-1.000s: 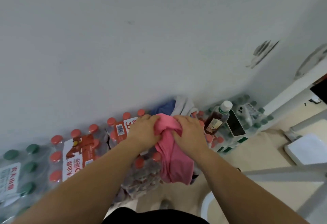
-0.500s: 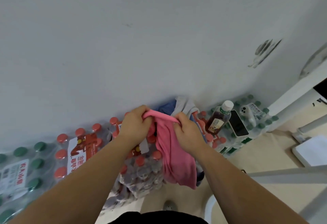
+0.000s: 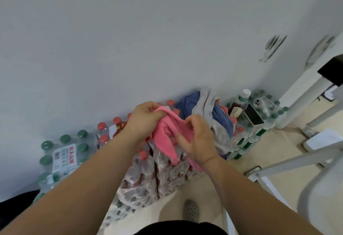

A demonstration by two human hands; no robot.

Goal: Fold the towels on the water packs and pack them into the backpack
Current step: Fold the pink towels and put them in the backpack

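A pink towel (image 3: 168, 138) hangs bunched between both hands above the red-capped water packs (image 3: 141, 162). My left hand (image 3: 146, 119) grips its upper corner. My right hand (image 3: 196, 140) holds the towel's middle, with the thumb and forefinger pinching near its top edge. Behind them, a blue towel (image 3: 187, 103) and a grey towel (image 3: 207, 104) lie heaped on the packs against the wall. No backpack is in view.
Green-capped water packs (image 3: 63, 153) sit at the left. On more packs at the right stand a brown drink bottle (image 3: 238, 104), a phone (image 3: 253, 115) and a white controller (image 3: 260, 104). White table legs (image 3: 304, 95) and a frame (image 3: 297, 160) are on the right. My shoe (image 3: 190, 210) is on the beige floor.
Both hands have moved apart and spread the pink towel out from a tight bunch; the left hand pulled a corner up and left, and the right hand shifted down the cloth.
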